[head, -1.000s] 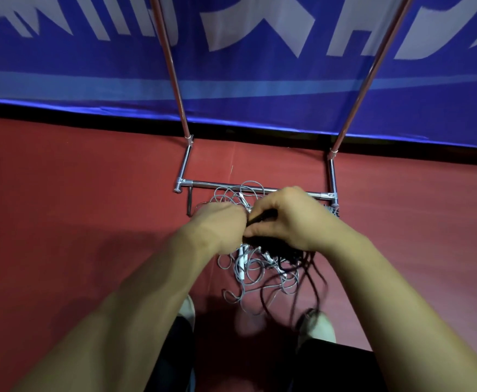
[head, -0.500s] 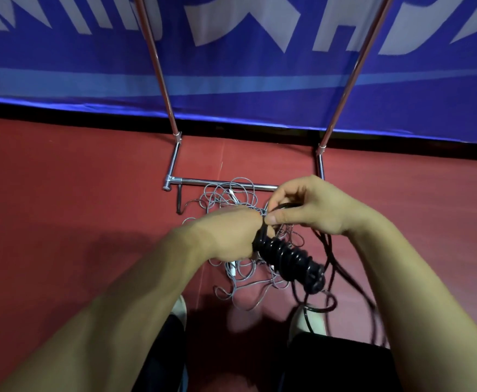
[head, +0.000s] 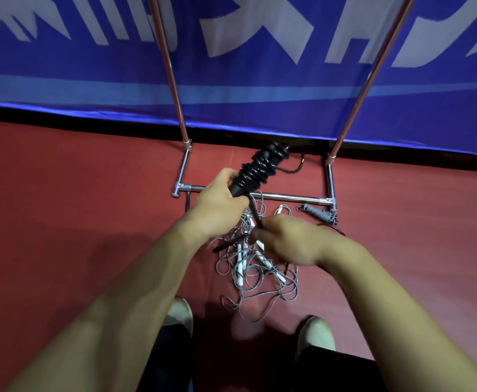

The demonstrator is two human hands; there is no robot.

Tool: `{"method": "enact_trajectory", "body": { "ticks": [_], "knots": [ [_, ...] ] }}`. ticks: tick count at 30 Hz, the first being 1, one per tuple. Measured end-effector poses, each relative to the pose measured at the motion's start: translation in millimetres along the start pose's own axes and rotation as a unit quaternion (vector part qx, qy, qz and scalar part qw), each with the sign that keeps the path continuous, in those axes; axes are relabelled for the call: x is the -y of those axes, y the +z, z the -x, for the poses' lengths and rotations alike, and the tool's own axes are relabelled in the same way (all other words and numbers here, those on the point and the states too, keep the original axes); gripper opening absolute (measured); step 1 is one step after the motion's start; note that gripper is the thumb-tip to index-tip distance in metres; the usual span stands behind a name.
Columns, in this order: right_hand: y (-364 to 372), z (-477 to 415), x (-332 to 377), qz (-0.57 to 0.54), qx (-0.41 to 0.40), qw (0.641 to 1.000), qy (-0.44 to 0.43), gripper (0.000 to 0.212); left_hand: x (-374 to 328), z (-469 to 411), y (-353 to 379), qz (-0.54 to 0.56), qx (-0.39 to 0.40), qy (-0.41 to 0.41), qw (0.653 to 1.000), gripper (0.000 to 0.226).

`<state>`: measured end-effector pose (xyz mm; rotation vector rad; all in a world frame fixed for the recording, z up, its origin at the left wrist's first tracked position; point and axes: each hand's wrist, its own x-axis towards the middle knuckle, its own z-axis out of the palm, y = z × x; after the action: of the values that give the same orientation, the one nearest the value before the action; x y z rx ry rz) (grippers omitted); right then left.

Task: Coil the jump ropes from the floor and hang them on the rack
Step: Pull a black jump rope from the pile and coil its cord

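While your left hand wraps tight around the black jump rope, holding it up over the bottom bar of the rack, your right hand pinches its loose cord. Gray jump ropes lie tangled on the red floor under your hands.

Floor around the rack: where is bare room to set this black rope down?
Bare red floor lies left of the rack's base bar, and more right of its right end. Crowded: the grey rope tangle fills the middle between bar and shoes, with a coiled grey rope at the bar's right end.
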<state>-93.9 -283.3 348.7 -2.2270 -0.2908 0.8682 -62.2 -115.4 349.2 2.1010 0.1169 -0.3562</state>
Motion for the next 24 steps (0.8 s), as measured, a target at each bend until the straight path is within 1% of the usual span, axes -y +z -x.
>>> {"method": "enact_trajectory", "body": {
  "ticks": [1, 2, 4, 6, 8, 9, 11, 13, 15, 17, 20, 21, 23, 24],
  "knots": [
    [5, 0, 7, 0.061, 0.005, 0.998, -0.016, 0.021, 3, 1, -1, -0.059, -0.005, -0.003, 0.998, 0.029],
    [8, -1, 12, 0.106, -0.012, 0.993, -0.041, 0.016, 5, 2, 0, -0.134, -0.008, 0.0, 0.991, 0.029],
    [8, -4, 16, 0.16, -0.08, 0.979, -0.1, 0.014, 11, 5, 4, -0.275, -0.019, 0.022, 0.961, 0.028],
    [2, -5, 12, 0.199, -0.151, 0.957, -0.145, 0.019, 12, 9, 8, -0.363, -0.016, 0.052, 0.93, 0.027],
    [-4, -1, 8, 0.206, -0.179, 0.946, -0.174, 0.012, 9, 12, 8, -0.42, 0.017, 0.072, 0.904, 0.028],
    [-6, 2, 7, 0.19, -0.181, 0.948, -0.181, 0.01, 7, 15, 8, -0.446, 0.044, 0.08, 0.89, 0.028],
    [-13, 8, 8, 0.164, -0.17, 0.957, -0.169, 0.014, 3, 20, 10, -0.492, 0.101, 0.092, 0.86, 0.024],
    [-23, 14, 7, 0.146, -0.122, 0.974, -0.126, 0.014, 1, 23, 13, -0.518, 0.146, 0.099, 0.837, 0.016],
    [-35, 21, -1, 0.121, -0.05, 0.989, -0.069, 0.013, 1, 24, 17, -0.523, 0.191, 0.09, 0.825, 0.02],
    [-42, 25, -7, 0.107, -0.028, 0.993, -0.048, 0.011, 0, 27, 21, -0.524, 0.227, 0.08, 0.817, 0.024],
    [-41, 21, -14, 0.089, -0.078, 0.988, -0.096, 0.003, -4, 30, 24, -0.523, 0.252, 0.103, 0.808, 0.014],
    [-39, 19, -18, 0.077, -0.1, 0.986, -0.113, 0.006, -5, 30, 25, -0.508, 0.268, 0.122, 0.81, 0.012],
    [-38, 15, -29, 0.048, -0.136, 0.98, -0.133, 0.012, -3, 24, 24, -0.445, 0.288, 0.171, 0.83, 0.007],
    [-38, 14, -33, 0.038, -0.15, 0.978, -0.139, 0.014, -5, 23, 23, -0.409, 0.277, 0.194, 0.848, 0.009]
  ]
}}
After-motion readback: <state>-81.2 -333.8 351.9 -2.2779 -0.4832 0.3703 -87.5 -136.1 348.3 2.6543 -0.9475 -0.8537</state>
